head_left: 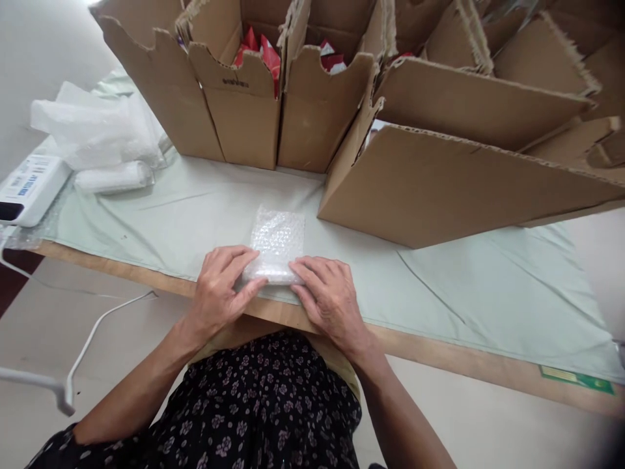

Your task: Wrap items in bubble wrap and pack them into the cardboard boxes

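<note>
Clear, crinkled plastic makes up the small rectangular bubble-wrap bundle point(278, 236), which lies on the pale green cloth point(195, 218) near the table's front edge, between the person's two hands. Its near side looks thicker, like a rounded fold, while the far part lies flat. The left hand point(222, 286) grasps the near left corner, thumb at the front and fingers on top; the right hand point(328, 294) grips the near right corner the same way (what the plastic encloses, if anything, I cannot tell).

Just in front of the person, the bare light-brown wooden edge point(439, 352) shows beyond the cloth. Past the bundle stands a row of open brown cardboard bins point(249, 124) with ragged cut rims, some holding shiny red packets point(271, 60). A wide, slanted brown cardboard box point(454, 189) stands to the right, nearer the person. At far left are a loose heap of translucent plastic wrap point(100, 130), a rolled bubble-wrap tube point(114, 177) beside it, and a white boxy device with a printed label point(41, 185).
</note>
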The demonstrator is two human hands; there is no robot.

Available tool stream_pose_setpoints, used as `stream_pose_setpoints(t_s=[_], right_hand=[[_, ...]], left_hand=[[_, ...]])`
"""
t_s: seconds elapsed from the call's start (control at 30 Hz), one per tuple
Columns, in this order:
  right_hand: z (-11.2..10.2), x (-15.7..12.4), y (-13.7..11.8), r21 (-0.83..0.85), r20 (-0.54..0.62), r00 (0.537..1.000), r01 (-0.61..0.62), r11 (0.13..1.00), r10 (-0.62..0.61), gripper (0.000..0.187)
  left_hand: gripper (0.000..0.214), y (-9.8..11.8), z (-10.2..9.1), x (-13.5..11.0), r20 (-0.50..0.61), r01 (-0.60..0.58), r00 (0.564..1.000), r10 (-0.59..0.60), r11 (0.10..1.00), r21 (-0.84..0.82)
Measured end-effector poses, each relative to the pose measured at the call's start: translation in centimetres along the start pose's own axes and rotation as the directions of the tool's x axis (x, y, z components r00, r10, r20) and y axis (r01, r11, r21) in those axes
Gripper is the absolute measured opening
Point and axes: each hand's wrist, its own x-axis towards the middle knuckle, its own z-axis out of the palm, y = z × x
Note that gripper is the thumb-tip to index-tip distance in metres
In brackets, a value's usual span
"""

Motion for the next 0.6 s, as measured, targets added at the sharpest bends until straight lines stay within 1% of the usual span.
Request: stream_pose_setpoints(t_s=[0.1,0.17,0.23,0.3,0.33,0.37,0.43,0.47,0.53,0.57,0.6], right_hand=[[-0.7,-0.1,-0.4,0.168,0.055,0.998,-0.035,0.985,0.027,0.027],[-1.1,-0.5,-0.6,0.200,0.074,0.996,-0.059,0.978,0.045,0.028],[-1.1,-0.8,-0.8,0.136,0.039,0.997,-0.065,0.989,0.060,0.031],[-0.7,-0.9,-0.9,0.039,0.003,0.998,-0.056,0.998,0.056,0.039],[-0.5,-0.8,-0.9,-0.003,0.005,0.999,-0.044,0.999,0.044,0.043],[-0.2,-0.6,-0.8,-0.034,0.018,0.999,-0.029,0.999,0.030,0.043],[0.4,-0.3,-0.6,-0.061,0.030,0.999,-0.011,0.998,0.012,0.036],[0.6,-0.1,-0.5,-0.054,0.016,1.000,-0.020,0.998,0.021,0.032],[0.9,0.2,-0.2,0.014,-0.064,0.995,-0.079,0.997,0.080,0.025],[1.0,0.2,-0.1,0.072,-0.110,0.986,-0.121,0.990,0.129,0.023],[0.9,0.2,-0.1,0.139,-0.142,0.973,-0.162,0.977,0.182,0.022]], left_hand=[[0.027,0.7,-0.9,-1.1,0.044,-0.029,0.998,0.032,0.997,-0.067],[0.023,0.9,-1.1,-1.4,0.059,-0.009,0.998,0.014,0.996,-0.091],[0.022,0.7,-0.7,-0.9,0.063,0.023,0.998,-0.017,0.996,-0.083],[0.024,0.1,0.1,0.0,0.058,0.045,0.997,-0.042,0.998,-0.050],[0.025,-0.2,0.5,0.6,0.059,0.056,0.997,-0.054,0.998,-0.029],[0.026,-0.4,0.9,1.1,0.054,0.068,0.996,-0.067,0.998,-0.011],[0.029,-0.6,1.3,1.9,0.025,0.104,0.994,-0.104,0.994,-0.010],[0.032,-0.5,1.3,1.9,0.004,0.138,0.990,-0.138,0.990,-0.038],[0.038,0.0,0.8,1.5,-0.055,0.239,0.967,-0.249,0.960,-0.148],[0.041,0.3,0.4,1.0,-0.070,0.307,0.941,-0.330,0.924,-0.230],[0.043,0.7,-0.1,0.5,-0.055,0.382,0.906,-0.421,0.865,-0.327]])
